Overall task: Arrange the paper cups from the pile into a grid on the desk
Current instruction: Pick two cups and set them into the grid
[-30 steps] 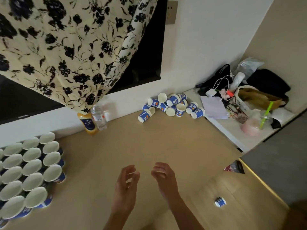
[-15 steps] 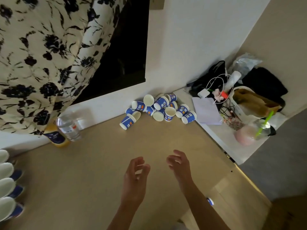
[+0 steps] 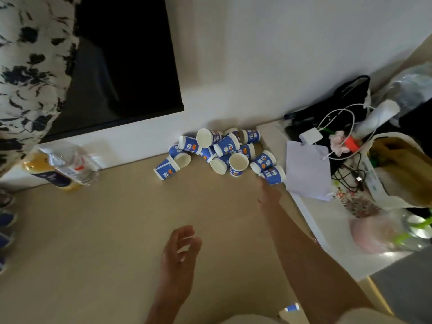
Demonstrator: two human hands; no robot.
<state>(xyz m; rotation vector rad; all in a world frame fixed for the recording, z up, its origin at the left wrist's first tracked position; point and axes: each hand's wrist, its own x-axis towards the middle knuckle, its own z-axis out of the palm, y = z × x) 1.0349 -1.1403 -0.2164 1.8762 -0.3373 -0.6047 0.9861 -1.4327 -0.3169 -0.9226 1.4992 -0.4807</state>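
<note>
A pile of several blue-and-white paper cups [image 3: 222, 152] lies tumbled against the wall at the back of the tan desk [image 3: 105, 230]. My right hand [image 3: 268, 195] stretches out to the pile's right end, its fingertips at the nearest lying cup [image 3: 273, 175]; the hand is blurred and holds nothing. My left hand [image 3: 178, 256] hovers over the desk's middle with relaxed, slightly bent fingers, empty. Only blue slivers of the grid cups [image 3: 5, 218] show at the far left edge.
A clear water bottle [image 3: 70, 163] and an orange juice bottle [image 3: 46, 174] stand at the back left. A white side table [image 3: 327, 235] on the right holds paper, cables, bags and a plastic cup with a green straw. A floral curtain hangs top left.
The view has swung right and closer to the pile, so the grid has slid almost out of sight. My right hand has reached forward to the pile; my left hand stays over the desk's middle.
</note>
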